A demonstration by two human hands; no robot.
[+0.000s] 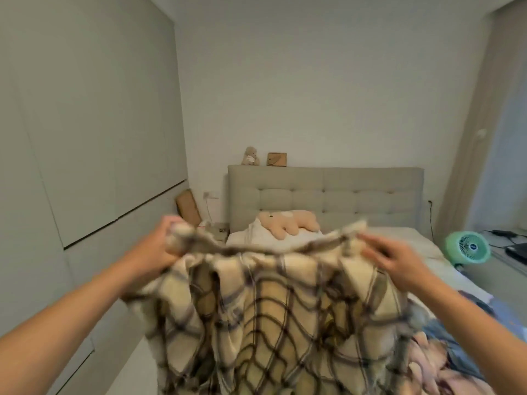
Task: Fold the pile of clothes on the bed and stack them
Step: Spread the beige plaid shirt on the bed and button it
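Observation:
I hold a cream and brown plaid garment [271, 315] up in the air over the bed [405, 238]. My left hand [154, 249] grips its upper left corner with curled fingers. My right hand [396, 260] holds the upper right edge, blurred by motion. The cloth hangs down between my arms and hides most of the mattress. A pile of clothes [456, 357], pink and blue, lies on the bed at the lower right.
A pillow [256, 238] with a tan plush toy [291, 222] lies by the padded headboard [370, 195]. A green fan [467, 248] stands to the bed's right. Grey wardrobe doors [85, 138] line the left wall. A small teddy [250, 156] sits on the headboard.

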